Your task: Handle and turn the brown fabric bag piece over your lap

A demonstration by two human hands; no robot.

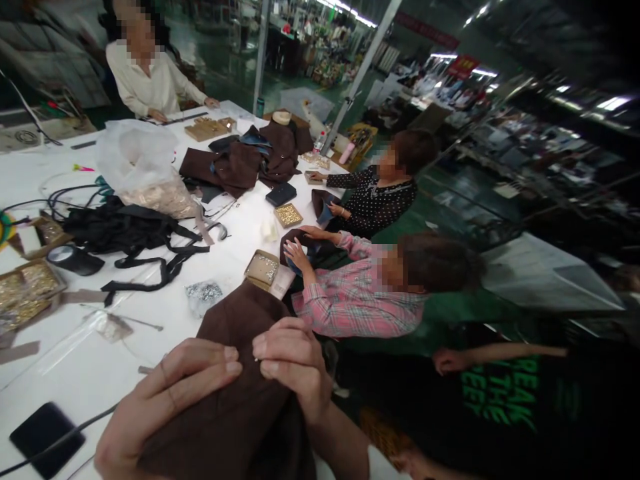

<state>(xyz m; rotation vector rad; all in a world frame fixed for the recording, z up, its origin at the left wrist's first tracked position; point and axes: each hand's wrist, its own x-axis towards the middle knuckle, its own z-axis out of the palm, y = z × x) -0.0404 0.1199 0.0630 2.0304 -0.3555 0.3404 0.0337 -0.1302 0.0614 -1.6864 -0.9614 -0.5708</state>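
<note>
A piece of brown fabric lies over the near edge of the white table and drapes toward me. My left hand grips its left side, fingers laid flat across the cloth. My right hand pinches the fabric at its top fold, fingertips close to those of the left hand; a tiny shiny thing shows between them, too small to identify.
Black straps, a plastic bag of gold pieces, small boxes of studs and more brown garments lie on the table. A black phone sits near left. Two seated persons work at the right edge; another stands at the far end.
</note>
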